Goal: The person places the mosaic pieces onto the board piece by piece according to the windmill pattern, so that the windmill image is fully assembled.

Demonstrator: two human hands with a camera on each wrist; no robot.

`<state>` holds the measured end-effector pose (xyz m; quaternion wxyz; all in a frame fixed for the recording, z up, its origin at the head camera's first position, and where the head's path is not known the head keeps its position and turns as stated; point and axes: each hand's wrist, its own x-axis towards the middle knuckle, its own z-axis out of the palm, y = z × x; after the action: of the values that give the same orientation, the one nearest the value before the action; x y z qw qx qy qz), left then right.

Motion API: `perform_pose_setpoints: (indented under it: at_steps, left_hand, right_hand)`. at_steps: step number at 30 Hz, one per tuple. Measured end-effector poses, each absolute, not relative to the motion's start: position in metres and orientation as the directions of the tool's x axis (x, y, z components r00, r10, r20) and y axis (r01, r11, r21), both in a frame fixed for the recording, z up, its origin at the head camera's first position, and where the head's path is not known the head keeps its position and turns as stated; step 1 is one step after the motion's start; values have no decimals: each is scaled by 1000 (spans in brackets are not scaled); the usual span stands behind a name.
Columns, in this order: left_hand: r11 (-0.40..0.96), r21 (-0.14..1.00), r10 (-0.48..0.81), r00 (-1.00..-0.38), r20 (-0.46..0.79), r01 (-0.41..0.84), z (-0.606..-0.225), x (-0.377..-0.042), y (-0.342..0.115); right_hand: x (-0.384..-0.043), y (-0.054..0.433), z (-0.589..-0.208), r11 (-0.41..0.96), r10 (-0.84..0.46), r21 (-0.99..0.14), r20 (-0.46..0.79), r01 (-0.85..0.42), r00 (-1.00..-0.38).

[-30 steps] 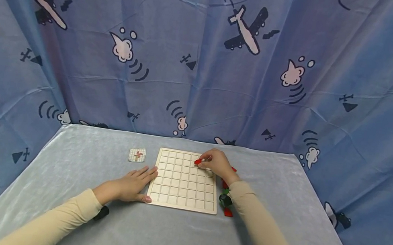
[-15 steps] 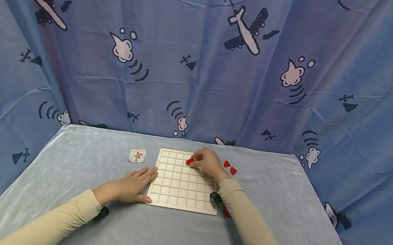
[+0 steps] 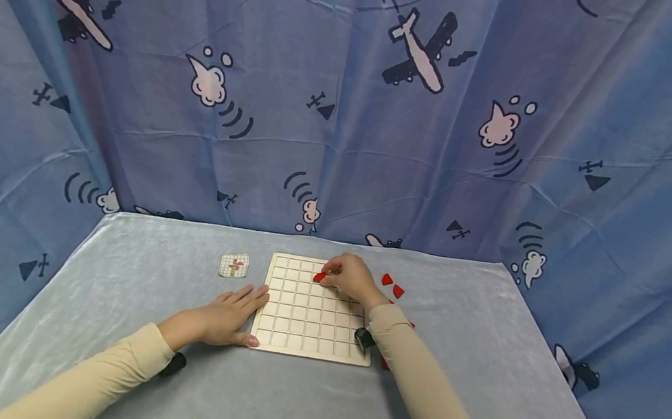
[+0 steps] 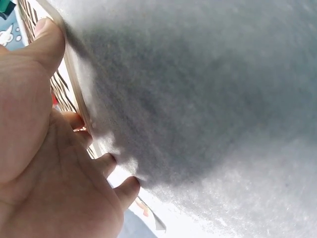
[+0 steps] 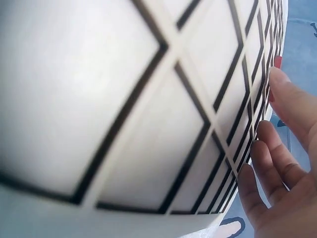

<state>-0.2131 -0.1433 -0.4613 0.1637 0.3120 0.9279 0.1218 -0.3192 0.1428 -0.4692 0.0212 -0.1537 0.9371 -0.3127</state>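
Plainly, a blue, folded curtain (image 3: 283, 127) printed with aeroplanes hung behind a pale, soft-sheened cloth (image 3: 264, 398); on the cloth lay a flat, squarish, wood-coloured board (image 3: 308, 324), its face parted by thin ribs into rows of shallow square cells; the left hand (image 3: 227, 318) was spread at the board's left edge, fingertips and thumb touching it; the right hand (image 3: 356, 277), over the far rows, pinched a small red piece (image 3: 319, 277) between thumb and fingers; whether that piece touched a cell could not be told; a small card (image 3: 233, 265) with a printed grid lay left of the board; two rounded-edged red shapes (image 3: 387, 280) lay near its right side.
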Motion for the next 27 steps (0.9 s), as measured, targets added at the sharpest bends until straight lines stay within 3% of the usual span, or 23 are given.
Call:
perform_pose_setpoints:
  at_steps: [27]
  left_hand:
    - [766, 332, 631, -745, -218, 551, -465, -215, -144]
  right_hand:
    - [-319, 141, -471, 759, -289, -596, 54, -263, -956]
